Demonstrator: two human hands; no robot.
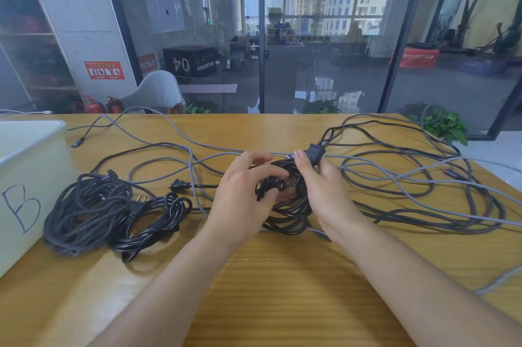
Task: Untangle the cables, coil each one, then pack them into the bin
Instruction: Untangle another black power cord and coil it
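Two hands gripping black coil, wooden table

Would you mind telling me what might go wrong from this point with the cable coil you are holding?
1. The glossy black cable coil sits between both hands, and the right hand also pinches its black plug; a slack grip may let the loops spring open.
2. Loose grey braided cables run right beside the coil and could snag in it.
3. Two finished coils, the grey braided bundle and the black power-cord bundle, lie outside the white plastic bin, where stray cables might drag them.
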